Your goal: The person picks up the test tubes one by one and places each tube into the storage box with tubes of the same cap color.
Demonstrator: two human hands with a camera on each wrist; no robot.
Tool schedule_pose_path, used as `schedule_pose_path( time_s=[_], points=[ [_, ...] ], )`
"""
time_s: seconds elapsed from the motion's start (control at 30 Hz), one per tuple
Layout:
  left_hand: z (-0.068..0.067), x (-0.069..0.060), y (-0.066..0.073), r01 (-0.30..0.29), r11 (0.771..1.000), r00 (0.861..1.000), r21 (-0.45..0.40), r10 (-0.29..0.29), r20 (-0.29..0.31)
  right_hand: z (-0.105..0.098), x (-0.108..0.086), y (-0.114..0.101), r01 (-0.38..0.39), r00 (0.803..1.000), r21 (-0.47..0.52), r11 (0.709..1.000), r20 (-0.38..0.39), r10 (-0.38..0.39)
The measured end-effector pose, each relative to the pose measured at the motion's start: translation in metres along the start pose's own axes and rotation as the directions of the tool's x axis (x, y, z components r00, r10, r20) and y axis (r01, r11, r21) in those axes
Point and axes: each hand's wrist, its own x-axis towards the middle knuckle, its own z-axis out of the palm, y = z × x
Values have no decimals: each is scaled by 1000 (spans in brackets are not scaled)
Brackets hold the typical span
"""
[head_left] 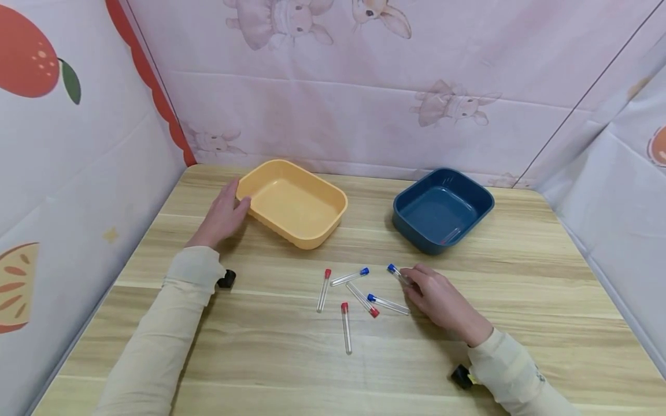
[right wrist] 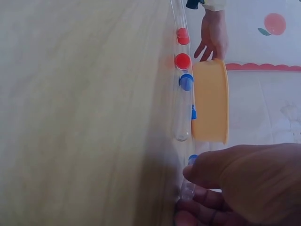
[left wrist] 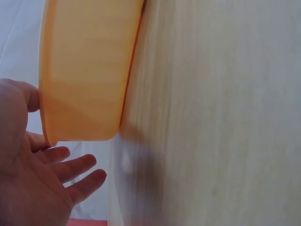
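Observation:
At the far left, my left hand [head_left: 222,215] touches the corner of a yellow plastic bin [head_left: 291,236]. In the left wrist view, its thumb and index finger [left wrist: 36,140] meet the bin's rim, while the other fingers extend past the corner. My right hand [head_left: 442,300] pinches a blue-capped test tube [head_left: 393,270] between thumb and fingers, low at the table; the fingers hide its lower part. Left of that hand lie loose clear test tubes: two blue-capped tubes [head_left: 389,304] and three with red caps, one red-capped tube [head_left: 347,332] nearest me.
A dark blue bin [head_left: 418,238] stands at the back right, with a red-capped tube [head_left: 450,236] inside. The wooden table [head_left: 270,358] meets printed cloth walls [head_left: 312,115] at the back and sides. Black wrist devices [head_left: 226,279] hang at both cuffs.

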Motion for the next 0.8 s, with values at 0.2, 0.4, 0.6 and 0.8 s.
schedule_pose_path(
  time_s=[0.2,0.4,0.6,0.8],
  points=[
    [-1,0,0,-28,1000,1000,7,28,-7,0,-1,3,-2,1000,33,999,-20,2],
    [-3,-3,2,-12,1000,1000,16,12,8,-3,-3,2,-7,999,58,998,-38,9],
    [-4,-4,2,2,1000,1000,21,-2,16,-6,-3,1,-42,999,112,993,-18,44],
    [-5,-8,1,-11,1000,1000,26,10,10,-7,-2,3,-34,999,183,983,-18,38]
  ],
)
